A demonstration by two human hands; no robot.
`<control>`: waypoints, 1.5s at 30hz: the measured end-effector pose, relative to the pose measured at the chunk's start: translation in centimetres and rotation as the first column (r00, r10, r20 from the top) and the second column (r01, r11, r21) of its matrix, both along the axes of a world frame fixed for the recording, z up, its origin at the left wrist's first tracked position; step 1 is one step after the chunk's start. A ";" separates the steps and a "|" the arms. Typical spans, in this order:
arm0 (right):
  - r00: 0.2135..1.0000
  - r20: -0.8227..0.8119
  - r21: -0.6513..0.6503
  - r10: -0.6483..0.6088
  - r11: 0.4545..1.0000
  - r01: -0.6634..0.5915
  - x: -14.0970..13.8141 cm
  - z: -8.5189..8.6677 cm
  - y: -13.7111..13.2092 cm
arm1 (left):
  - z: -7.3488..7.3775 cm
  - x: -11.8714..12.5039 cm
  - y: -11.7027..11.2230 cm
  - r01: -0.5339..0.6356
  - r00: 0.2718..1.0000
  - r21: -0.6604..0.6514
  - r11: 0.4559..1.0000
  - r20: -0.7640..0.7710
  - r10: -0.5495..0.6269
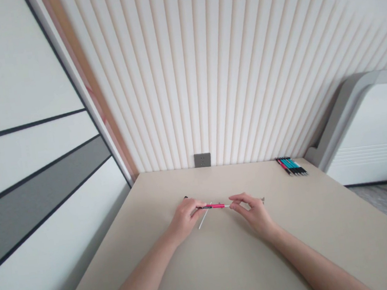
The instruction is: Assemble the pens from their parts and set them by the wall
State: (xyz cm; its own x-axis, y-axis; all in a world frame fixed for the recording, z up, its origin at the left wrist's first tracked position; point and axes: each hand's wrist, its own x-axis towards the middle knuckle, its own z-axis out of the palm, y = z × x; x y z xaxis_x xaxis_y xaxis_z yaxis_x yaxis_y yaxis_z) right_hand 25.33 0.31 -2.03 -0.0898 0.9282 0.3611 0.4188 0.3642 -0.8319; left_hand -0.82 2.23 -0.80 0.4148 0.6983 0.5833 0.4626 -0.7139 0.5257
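Note:
Above the middle of the table, my left hand [186,215] pinches a pink pen barrel [217,205] near its black end. From the barrel's right end sticks a short white length of pen refill [227,206]. My right hand [249,209] has its thumb and fingertips closed on that white part. How deep it sits in the barrel is hidden. Beneath the barrel a thin white rod [204,219], like another refill, lies slantwise on the table. Small dark tips of something show behind my left hand and beside my right hand, too covered to name.
At the beige table's [228,266] back right corner lies a row of several pens [291,166], mostly turquoise with some pink. A dark socket [202,159] sits on the ribbed wall just behind the table. A white and grey cabinet [38,190] stands at the left, a grey headboard [343,114] at the right.

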 end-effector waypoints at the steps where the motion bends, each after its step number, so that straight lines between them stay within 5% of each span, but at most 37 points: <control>1: 1.000 0.015 0.021 -0.001 1.000 0.000 -0.1 0.1 0.0 | 0.1 -0.1 0.1 -0.024 1.000 -0.006 1.000 -0.004 0.024; 7: 0.994 0.104 0.156 0.015 0.987 -0.031 -0.2 0.7 -0.1 | 0.1 -0.4 0.6 -0.032 0.999 0.000 0.999 -0.038 0.032; 15: 0.989 0.144 0.109 0.021 0.993 -0.037 0.2 1.1 0.2 | 0.0 -0.4 1.1 -0.036 0.997 -0.054 0.998 0.062 0.040; 19: 0.983 0.127 0.119 -0.136 0.986 0.121 1.9 1.8 1.0 | 0.3 -0.6 1.1 -0.107 0.990 -0.087 0.990 0.083 0.114; 22: 0.920 0.196 0.126 -0.340 0.939 0.320 4.0 2.1 2.1 | 0.4 -0.7 1.1 -0.147 0.983 -0.091 0.985 0.097 0.156; 24: 0.856 0.362 0.144 -0.370 0.929 0.341 5.2 2.0 2.6 | 0.4 -0.7 1.1 -0.163 0.980 -0.090 0.983 0.103 0.172; 28: 0.716 0.647 0.065 -0.262 0.955 0.291 5.8 1.8 2.5 | 0.4 -0.7 1.2 -0.182 0.977 -0.094 0.979 0.096 0.191; 32: 0.644 0.747 0.010 -0.167 0.971 0.240 5.1 1.5 2.0 | 0.4 -0.7 1.2 -0.189 0.976 -0.092 0.978 0.090 0.197; 45: 0.763 0.631 0.034 -0.139 0.988 0.152 4.5 0.2 2.1 | 0.6 -0.6 1.1 -0.152 0.983 -0.093 0.984 0.089 0.160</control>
State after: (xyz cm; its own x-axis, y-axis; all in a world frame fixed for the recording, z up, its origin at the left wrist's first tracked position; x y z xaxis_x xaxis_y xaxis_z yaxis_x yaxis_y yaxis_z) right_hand 29.83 2.44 -1.84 -0.1542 0.9545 0.2550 0.8973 0.2434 -0.3682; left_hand -1.45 3.31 -0.20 0.2419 0.7989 0.5506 0.5096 -0.5875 0.6286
